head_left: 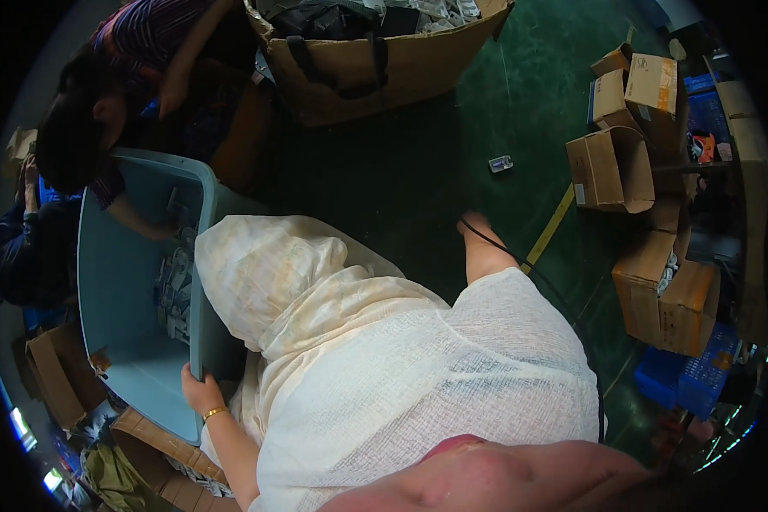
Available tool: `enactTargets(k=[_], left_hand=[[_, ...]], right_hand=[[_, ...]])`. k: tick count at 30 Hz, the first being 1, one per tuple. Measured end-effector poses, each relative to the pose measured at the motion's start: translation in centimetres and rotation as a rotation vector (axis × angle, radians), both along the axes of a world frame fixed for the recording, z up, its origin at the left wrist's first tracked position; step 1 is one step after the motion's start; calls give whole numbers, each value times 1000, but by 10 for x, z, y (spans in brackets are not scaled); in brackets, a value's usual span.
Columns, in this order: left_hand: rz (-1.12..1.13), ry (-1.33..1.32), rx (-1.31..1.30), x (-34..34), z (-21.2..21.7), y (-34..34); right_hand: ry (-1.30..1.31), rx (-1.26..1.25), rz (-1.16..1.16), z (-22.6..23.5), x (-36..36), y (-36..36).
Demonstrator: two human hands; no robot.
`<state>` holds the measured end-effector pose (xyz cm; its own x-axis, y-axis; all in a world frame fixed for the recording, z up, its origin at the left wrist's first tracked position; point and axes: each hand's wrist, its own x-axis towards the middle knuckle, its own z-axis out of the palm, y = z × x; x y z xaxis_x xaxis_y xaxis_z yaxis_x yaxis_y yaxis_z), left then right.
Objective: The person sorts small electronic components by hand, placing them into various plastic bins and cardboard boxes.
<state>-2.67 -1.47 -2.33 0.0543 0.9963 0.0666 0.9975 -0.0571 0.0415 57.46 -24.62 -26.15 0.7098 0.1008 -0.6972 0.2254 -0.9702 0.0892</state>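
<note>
One blue-grey bin (124,282): on person's L, mouth in view; lots of small grey/white parts (175,294) inside, bunched twd R side.
L hand (203,391): fingers closed on bin's near rim; gold-coloured bracelet (215,413) at wrist.
R hand (474,224): out ahead, well apart from bin; can't tell how open, or if it's got hold of anything.
Black cord (529,266): passes R hand, then runs down by R sleeve (520,320).
Co-worker (68,128): bent over bin's far side, arm inside, hand (162,231) nr parts; grip unclear.
Green floor (418,171): small pale item (501,163) lying ahead of R hand, yellow stripe (552,224) nearby.
Top: big cardboard box (384,81), open, full of mixed stuff.
Far R: brown cartons (602,171), blue crates (700,375) below.
</note>
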Motion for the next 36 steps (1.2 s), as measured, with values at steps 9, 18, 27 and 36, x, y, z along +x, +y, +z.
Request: enactTargets(k=[9,18,27,36], left_hand=[[-14,-9,-156,9,2,16],[31,246,-240,33,26,23],[5,233,-327,37,31,27],[21,281,-316,65,29,24]], right_hand=[[-178,120,-113,1,84,-25],[-250,149,-96,-32,126,-18],[-159,100,-186,-66,161,-22],[-365,213,-96,-74,87,9]])
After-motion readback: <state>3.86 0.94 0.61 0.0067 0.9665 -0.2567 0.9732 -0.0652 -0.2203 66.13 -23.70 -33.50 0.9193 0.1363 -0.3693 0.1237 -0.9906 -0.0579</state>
